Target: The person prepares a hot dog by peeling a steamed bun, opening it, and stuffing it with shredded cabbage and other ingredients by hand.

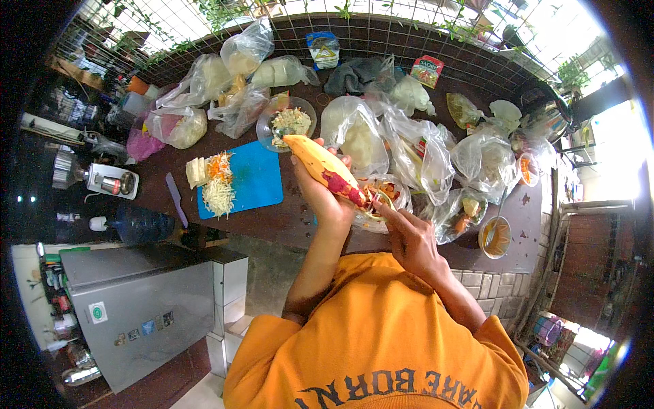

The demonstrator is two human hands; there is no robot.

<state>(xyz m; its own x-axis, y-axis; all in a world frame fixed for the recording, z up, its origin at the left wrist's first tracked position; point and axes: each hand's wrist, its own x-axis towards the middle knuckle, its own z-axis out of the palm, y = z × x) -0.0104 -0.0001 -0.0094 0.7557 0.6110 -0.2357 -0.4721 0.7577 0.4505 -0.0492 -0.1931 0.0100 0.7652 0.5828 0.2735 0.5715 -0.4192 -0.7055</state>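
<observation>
My left hand [327, 197] is closed around a long, partly peeled sweet potato [319, 161] with orange-yellow flesh; red skin remains toward its lower right end. At that end my right hand [411, 237] grips a small peeler [386, 201], partly hidden by the fingers. Below and behind lies an open plastic bag [401, 191] with reddish peelings. Left of my hands, shredded cabbage [218, 197], shredded carrot [218, 166] and pale blocks [196, 172] rest on or at the edge of a blue cutting board [258, 179]. A purple knife [176, 199] lies beside it.
A bowl of chopped mixed food [291, 122] stands behind the sweet potato's tip. Several filled plastic bags [355, 133] crowd the back and right of the table. A cup with a fork [494, 237] stands at the right front edge. Wire mesh [378, 25] borders the back.
</observation>
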